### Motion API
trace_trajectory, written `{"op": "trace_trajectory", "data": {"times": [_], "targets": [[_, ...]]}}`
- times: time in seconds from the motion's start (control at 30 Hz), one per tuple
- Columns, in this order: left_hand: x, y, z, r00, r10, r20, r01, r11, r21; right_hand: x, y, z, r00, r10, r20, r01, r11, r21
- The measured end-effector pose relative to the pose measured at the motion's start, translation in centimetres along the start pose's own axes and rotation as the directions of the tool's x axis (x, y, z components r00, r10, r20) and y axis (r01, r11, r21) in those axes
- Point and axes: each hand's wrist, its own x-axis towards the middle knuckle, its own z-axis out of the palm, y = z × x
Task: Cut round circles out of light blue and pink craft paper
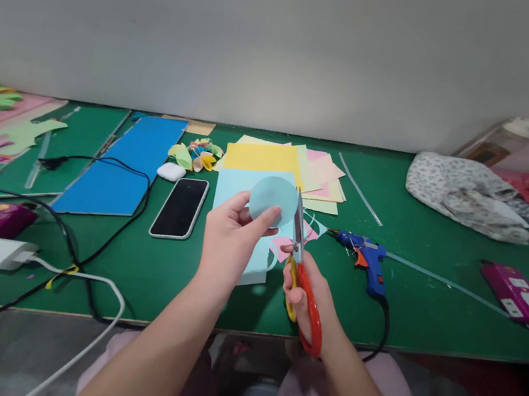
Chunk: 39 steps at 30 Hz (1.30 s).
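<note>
My left hand [232, 236] pinches a round light-blue paper disc [269, 197] between thumb and fingers, above the table. In my right hand [314, 294] is a pair of scissors [309, 300] with one red and one yellow handle loop. The blades point up and away from me, at the right edge of the disc; whether they touch the paper I cannot tell. Below and behind the disc lies a light-blue sheet [234, 183]. Blue and pink paper scraps [313, 228] sit just beyond the scissors.
Behind are yellow paper [264, 156] and pastel sheets. To the left lie a phone [180, 208], a white case [171, 172], small paper flowers [198, 154], blue board [122, 164] and cables. A blue glue gun [366, 255], patterned cloth [468, 195] and purple power strip [522, 295] lie right.
</note>
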Motion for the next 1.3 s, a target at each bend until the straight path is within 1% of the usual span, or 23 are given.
{"op": "trace_trajectory", "data": {"times": [0.2, 0.37, 0.57, 0.77, 1.03, 1.3], "targets": [[0.08, 0.01, -0.07, 1.000, 0.001, -0.008, -0.001, 1.000, -0.010, -0.01, 0.07, -0.05, 1.000, -0.023, 0.001, 0.023, 0.999, -0.029], [0.19, 0.13, -0.20, 1.000, -0.003, -0.012, 0.003, 1.000, -0.002, -0.11, -0.22, 0.08, 1.000, -0.017, -0.009, 0.017, 1.000, -0.021], [0.17, 0.26, -0.18, 1.000, -0.010, -0.023, 0.010, 1.000, 0.017, -0.16, -0.03, 0.12, 1.000, -0.011, -0.019, 0.011, 1.000, -0.023], [0.22, 0.27, -0.34, 1.000, 0.003, -0.020, -0.002, 1.000, 0.003, -0.36, -0.29, 0.13, 1.000, -0.025, -0.012, 0.025, 0.999, -0.031], [0.37, 0.48, -0.44, 0.999, -0.010, -0.041, 0.011, 1.000, 0.024, -0.27, -0.30, 0.13, 1.000, -0.023, -0.005, 0.023, 0.999, -0.042], [0.47, 0.43, -0.54, 0.998, 0.011, -0.060, -0.009, 1.000, 0.024, -0.38, -0.56, 0.19, 1.000, -0.008, -0.019, 0.007, 0.999, -0.044]]}}
